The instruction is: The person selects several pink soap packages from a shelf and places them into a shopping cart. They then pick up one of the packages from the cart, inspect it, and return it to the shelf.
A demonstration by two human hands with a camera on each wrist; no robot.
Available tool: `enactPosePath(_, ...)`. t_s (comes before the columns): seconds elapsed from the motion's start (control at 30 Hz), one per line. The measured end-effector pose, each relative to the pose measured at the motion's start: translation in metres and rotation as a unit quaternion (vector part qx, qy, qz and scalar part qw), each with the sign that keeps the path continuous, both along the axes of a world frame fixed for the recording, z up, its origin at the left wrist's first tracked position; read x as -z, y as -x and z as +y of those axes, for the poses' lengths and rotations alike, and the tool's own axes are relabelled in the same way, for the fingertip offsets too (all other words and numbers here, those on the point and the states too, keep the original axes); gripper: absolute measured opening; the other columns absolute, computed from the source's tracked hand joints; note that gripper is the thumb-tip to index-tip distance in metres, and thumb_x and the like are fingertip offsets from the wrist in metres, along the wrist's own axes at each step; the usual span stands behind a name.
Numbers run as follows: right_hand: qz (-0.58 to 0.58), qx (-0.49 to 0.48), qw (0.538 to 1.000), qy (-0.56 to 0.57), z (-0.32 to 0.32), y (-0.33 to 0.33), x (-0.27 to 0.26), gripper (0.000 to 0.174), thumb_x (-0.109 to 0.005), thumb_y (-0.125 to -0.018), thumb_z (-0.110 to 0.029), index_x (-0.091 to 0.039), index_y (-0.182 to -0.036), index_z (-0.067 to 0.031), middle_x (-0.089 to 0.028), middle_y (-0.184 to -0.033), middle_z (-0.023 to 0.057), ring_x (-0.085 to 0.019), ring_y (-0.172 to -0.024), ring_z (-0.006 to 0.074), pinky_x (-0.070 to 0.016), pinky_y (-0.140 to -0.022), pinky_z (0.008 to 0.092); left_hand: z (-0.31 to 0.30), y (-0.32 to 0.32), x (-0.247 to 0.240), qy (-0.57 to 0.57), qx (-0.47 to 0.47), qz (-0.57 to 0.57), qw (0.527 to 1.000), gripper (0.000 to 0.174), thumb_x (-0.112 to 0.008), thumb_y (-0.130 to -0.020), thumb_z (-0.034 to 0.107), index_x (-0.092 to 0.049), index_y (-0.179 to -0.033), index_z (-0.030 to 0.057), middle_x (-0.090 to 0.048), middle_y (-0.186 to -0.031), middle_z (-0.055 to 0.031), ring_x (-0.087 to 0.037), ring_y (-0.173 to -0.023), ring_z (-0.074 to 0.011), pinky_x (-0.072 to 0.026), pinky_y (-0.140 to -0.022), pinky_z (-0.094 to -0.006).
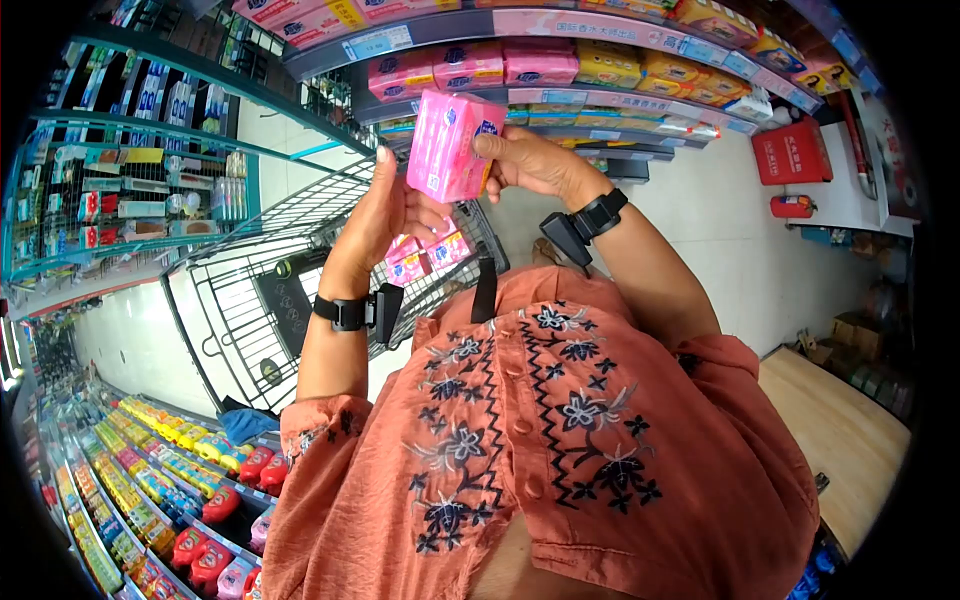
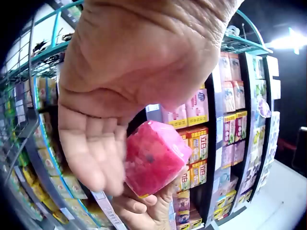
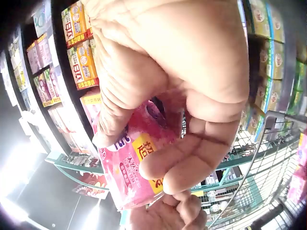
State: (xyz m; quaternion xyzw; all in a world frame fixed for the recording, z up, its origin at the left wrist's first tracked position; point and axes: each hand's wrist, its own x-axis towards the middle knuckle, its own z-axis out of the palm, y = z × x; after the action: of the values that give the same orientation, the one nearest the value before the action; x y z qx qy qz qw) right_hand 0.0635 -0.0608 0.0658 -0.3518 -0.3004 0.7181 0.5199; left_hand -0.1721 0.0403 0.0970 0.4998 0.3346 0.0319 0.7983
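Observation:
A pink wrapped pack (image 1: pixel 450 145) is held up over the front of the cart, gripped at its right side by my right hand (image 1: pixel 535 165). In the right wrist view the thumb and curled fingers of my right hand (image 3: pixel 168 86) pinch the pack (image 3: pixel 132 167), its printed face showing. My left hand (image 1: pixel 385 215) is beside the pack's left side, palm up with fingers extended. The left wrist view shows those fingers (image 2: pixel 91 153) next to the pack (image 2: pixel 156 155); whether they touch it, I cannot tell. Below, more pink packs (image 1: pixel 447 250) lie in the cart.
A wire shopping cart (image 1: pixel 235 270) stands in front and to the left. Shelves of pink and yellow packs (image 1: pixel 610 65) run across the front. Teal racks (image 1: pixel 130 180) are at the left, bottles (image 1: pixel 205 505) at the lower left. A red fire extinguisher (image 1: pixel 792 206) is at the right.

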Motion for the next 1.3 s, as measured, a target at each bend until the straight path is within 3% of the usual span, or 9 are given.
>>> enactPosePath(0.07, 0.003, 0.026, 1.0, -0.005, -0.002, 0.004, -0.009, 0.058, -0.078, -0.085, -0.05, -0.062, -0.115, -0.0022, -0.068, -0.081, 0.0056, -0.063, -0.058, 0.0137, -0.054, -0.056, 0.0273, -0.004, 0.002, -0.006, -0.11, -0.028, 0.007, 0.994, 0.079, -0.039, -0.099, 0.068, -0.057, -0.125, -0.0039, -0.065, -0.116, -0.0166, -0.064, -0.104, -0.0209, -0.0528, -0.082, -0.0334)
enactPosePath(0.17, -0.028, 0.035, 0.999, 0.003, 0.001, 0.003, -0.01, 0.062, -0.079, -0.084, -0.05, -0.061, -0.118, -0.0018, -0.067, -0.081, 0.0052, -0.062, -0.057, 0.0124, -0.0527, -0.053, 0.0256, -0.015, -0.007, -0.024, -0.28, -0.063, -0.016, 0.958, 0.078, -0.052, -0.097, 0.062, -0.049, -0.137, -0.0058, -0.061, -0.126, -0.0185, -0.059, -0.113, -0.0215, -0.048, -0.093, -0.0341)
enactPosePath(0.2, -0.044, 0.033, 0.998, 0.009, 0.002, 0.003, -0.009, 0.063, -0.079, -0.083, -0.05, -0.06, -0.119, -0.0018, -0.067, -0.081, 0.005, -0.062, -0.056, 0.0119, -0.0521, -0.052, 0.025, -0.013, -0.007, -0.03, -0.247, -0.065, -0.033, 0.966, 0.084, -0.063, -0.094, 0.055, -0.039, -0.144, -0.0071, -0.056, -0.132, -0.0197, -0.054, -0.12, -0.0233, -0.0425, -0.102, -0.0355)
enactPosePath(0.33, -0.136, 0.03, 0.99, 0.021, 0.004, 0.006, -0.022, 0.062, -0.08, -0.083, -0.048, -0.06, -0.121, -0.0036, -0.066, -0.082, 0.0034, -0.059, -0.054, 0.0093, -0.0483, -0.047, 0.0231, -0.005, -0.012, -0.028, -0.247, -0.105, -0.043, 0.962, 0.085, -0.072, -0.091, 0.045, -0.035, -0.146, -0.007, -0.057, -0.131, -0.0196, -0.057, -0.116, -0.0231, -0.0474, -0.096, -0.0358)
enactPosePath(0.5, -0.299, 0.034, 0.954, -0.003, 0.006, 0.014, -0.029, 0.068, -0.085, -0.077, -0.048, -0.06, -0.122, -0.003, -0.065, -0.082, 0.0036, -0.059, -0.059, 0.0097, -0.0466, -0.048, 0.0249, -0.004, -0.015, -0.032, -0.247, -0.072, 0.003, 0.966, 0.083, -0.077, -0.088, 0.038, -0.036, -0.146, -0.0054, -0.057, -0.128, -0.0195, -0.062, -0.109, -0.0226, -0.0545, -0.084, -0.0321)
enactPosePath(0.63, -0.411, 0.043, 0.91, -0.037, 0.007, 0.013, -0.034, 0.083, -0.087, -0.073, -0.05, -0.056, -0.131, 0.0009, -0.067, -0.106, 0.0143, -0.062, -0.074, 0.0151, -0.051, -0.057, 0.0302, -0.004, -0.01, -0.019, -0.156, -0.083, -0.049, 0.983, 0.079, -0.078, -0.087, 0.029, -0.036, -0.145, -0.0044, -0.057, -0.126, -0.0187, -0.063, -0.11, -0.0227, -0.0555, -0.086, -0.0312)
enactPosePath(0.83, -0.375, 0.034, 0.926, -0.02, -0.006, -0.002, -0.062, 0.092, -0.086, -0.074, -0.05, -0.047, -0.141, -0.001, -0.062, -0.121, 0.0161, -0.061, -0.072, 0.0132, -0.0513, -0.057, 0.0279, -0.005, -0.003, -0.003, -0.026, -0.155, -0.197, 0.968, 0.062, -0.066, -0.092, 0.014, -0.037, -0.145, 0.0016, -0.057, -0.132, -0.0153, -0.061, -0.117, -0.0252, -0.0547, -0.097, -0.0425)
enactPosePath(0.97, -0.288, -0.01, 0.958, -0.012, -0.007, -0.006, -0.05, 0.077, -0.081, -0.083, -0.038, -0.045, -0.144, -0.0056, -0.062, -0.126, 0.0134, -0.063, -0.075, 0.0125, -0.0523, -0.062, 0.0262, -0.002, -0.001, 0.002, -0.002, -0.174, -0.242, 0.955, 0.061, -0.066, -0.092, 0.015, -0.038, -0.146, 0.0069, -0.056, -0.135, -0.0122, -0.059, -0.121, -0.0256, -0.0524, -0.1, -0.0456)
enactPosePath(1.3, -0.237, 0.025, 0.97, -0.039, -0.007, -0.002, -0.039, 0.068, -0.078, -0.087, -0.029, -0.046, -0.142, -0.0033, -0.061, -0.126, 0.0097, -0.063, -0.104, 0.016, -0.0571, -0.076, 0.0285, -0.007, -0.005, 0.003, -0.001, -0.158, -0.24, 0.958, 0.064, -0.066, -0.094, 0.016, -0.036, -0.149, 0.0074, -0.054, -0.139, -0.0114, -0.056, -0.126, -0.0256, -0.0495, -0.104, -0.0462)
